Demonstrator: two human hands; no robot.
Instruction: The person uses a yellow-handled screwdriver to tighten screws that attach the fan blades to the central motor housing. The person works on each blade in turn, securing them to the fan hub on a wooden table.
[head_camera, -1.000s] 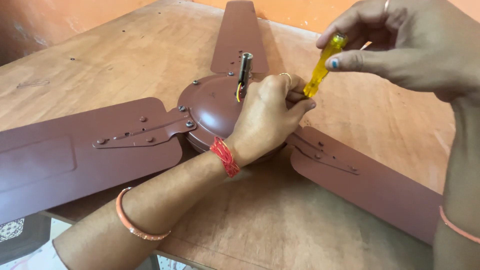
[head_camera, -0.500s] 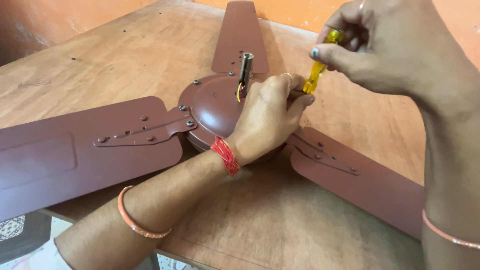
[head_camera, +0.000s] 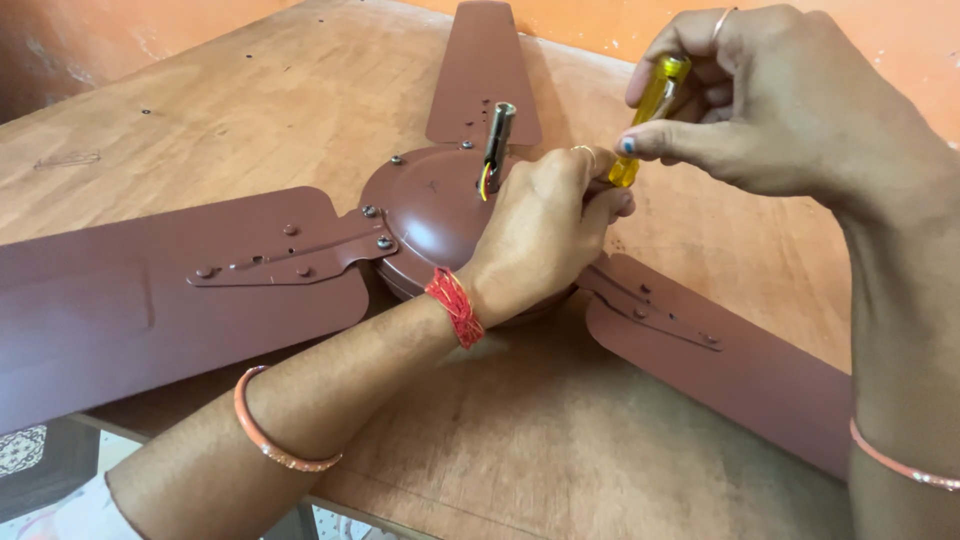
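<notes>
wooden table (head_camera: 250, 110) | right hand (head_camera: 780, 100) grip closed round yellow screwdriver (head_camera: 645, 115), steeply tilted, tip down-left | left hand (head_camera: 540, 235) cupped on fan hub (head_camera: 430, 215)

A worn wooden surface (head_camera: 200, 110) carried the things. A brown ceiling fan (head_camera: 430, 215) lay flat on it, its three blades spread outward. Small dark specks dotted the wood.

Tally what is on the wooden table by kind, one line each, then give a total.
Brown ceiling fan, lying on the table under the left hand: 1
Fan blades in view: 3
Yellow-handled screwdriver, held in the right hand: 1
Total: 5, counting the fan body and its blades separately.
</notes>
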